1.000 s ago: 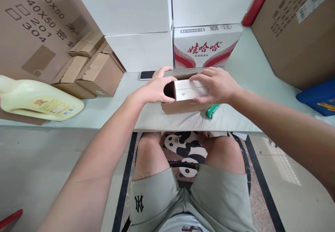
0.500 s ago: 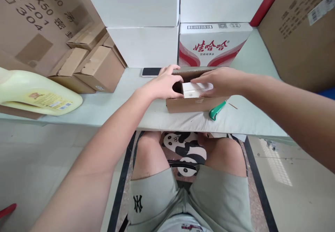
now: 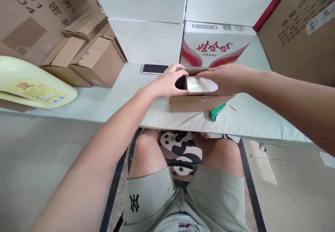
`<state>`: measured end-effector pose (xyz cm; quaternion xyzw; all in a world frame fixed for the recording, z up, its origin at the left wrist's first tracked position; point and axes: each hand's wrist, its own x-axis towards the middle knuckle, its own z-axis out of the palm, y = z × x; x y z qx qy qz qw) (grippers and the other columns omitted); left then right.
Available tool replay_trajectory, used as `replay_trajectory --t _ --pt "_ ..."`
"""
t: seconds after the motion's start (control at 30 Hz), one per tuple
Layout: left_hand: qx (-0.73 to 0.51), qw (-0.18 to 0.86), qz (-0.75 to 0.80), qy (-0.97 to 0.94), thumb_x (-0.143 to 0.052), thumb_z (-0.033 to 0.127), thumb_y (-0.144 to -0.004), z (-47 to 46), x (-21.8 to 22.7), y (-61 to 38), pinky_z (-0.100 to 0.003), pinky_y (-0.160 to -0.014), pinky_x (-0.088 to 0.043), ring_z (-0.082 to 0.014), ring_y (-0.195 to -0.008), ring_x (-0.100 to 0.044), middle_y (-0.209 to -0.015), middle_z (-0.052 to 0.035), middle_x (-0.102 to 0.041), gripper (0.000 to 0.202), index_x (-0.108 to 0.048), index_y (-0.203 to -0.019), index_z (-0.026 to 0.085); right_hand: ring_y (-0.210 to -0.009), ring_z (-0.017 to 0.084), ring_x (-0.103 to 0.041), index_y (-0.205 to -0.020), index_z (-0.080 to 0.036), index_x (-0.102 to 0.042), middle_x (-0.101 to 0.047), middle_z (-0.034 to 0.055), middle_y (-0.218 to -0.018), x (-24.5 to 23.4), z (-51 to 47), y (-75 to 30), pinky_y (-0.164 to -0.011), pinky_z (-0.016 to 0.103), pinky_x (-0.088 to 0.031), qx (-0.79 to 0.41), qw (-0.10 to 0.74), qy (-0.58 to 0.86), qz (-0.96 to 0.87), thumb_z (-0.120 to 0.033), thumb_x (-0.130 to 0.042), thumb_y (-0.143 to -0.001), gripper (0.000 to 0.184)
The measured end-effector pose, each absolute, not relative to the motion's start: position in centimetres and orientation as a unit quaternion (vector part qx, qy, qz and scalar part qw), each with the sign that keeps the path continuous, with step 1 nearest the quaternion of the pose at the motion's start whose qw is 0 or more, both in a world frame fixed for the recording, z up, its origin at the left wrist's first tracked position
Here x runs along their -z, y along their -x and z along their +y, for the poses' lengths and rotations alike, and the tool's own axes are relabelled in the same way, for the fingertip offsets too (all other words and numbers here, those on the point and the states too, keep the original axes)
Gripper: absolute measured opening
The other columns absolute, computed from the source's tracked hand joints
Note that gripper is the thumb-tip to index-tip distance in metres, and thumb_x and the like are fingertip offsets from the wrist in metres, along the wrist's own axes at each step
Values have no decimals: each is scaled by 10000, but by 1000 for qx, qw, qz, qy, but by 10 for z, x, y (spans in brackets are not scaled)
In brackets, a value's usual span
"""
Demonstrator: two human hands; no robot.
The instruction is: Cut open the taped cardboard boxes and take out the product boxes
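A small open cardboard box stands near the front edge of the table. Inside it sits a white box, its top edge level with or slightly above the rim. My right hand grips the white box from its right end, fingers behind and thumb at the front. At the cardboard box's left end, my left hand curves over the opening with thumb and fingers spread apart. Its thumb tip is close to the white box; whether they touch, I cannot tell. A green cutter lies just in front of the cardboard box.
Behind the phone rise stacked white cartons, one with red print. Brown boxes and a pale yellow jug stand at the left. A large brown carton is at the right.
The view has shifted slightly. My right hand has moved back along the white box toward its right end, so more of the white top shows. My left hand keeps its curved pose.
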<state>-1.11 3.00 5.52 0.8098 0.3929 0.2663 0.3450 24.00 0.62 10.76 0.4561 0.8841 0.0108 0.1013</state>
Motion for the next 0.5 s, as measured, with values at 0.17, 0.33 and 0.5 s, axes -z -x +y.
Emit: replay_trajectory --t 0.17,0.33,0.5 --pt "-305 335 375 -808 -880 708 -663 35 -41 17 -434 -1259 -441 -366 -1422 -539 -1413 -95 -566 705 -701 -1175 258 -894 272 -638 -1403 -276 -643 -748 112 -1094 -118 -3 -256 -763 426 -482 46 -25 -478 877 -527 -700 -757 696" --pt "-290 367 384 -796 -945 614 -598 33 -35 18 -439 -1275 -425 -362 -1463 -516 -1484 -104 -535 790 -673 -1262 282 -911 258 -657 -1338 -205 -667 -738 124 -1132 -130 -21 -276 -799 444 -533 68 -195 -518 830 -554 -697 -715 715" --pt "-266 355 376 -814 -961 321 -531 28 -40 12 -528 -1298 -373 -370 -1482 -479 -1518 -96 -515 933 -574 -1379 283 -1020 301 -694 -1288 -197 -667 -718 175 -1232 -133 -41 -295 -794 462 -550 53 -300 -503 809 -712 -699 -742 751"
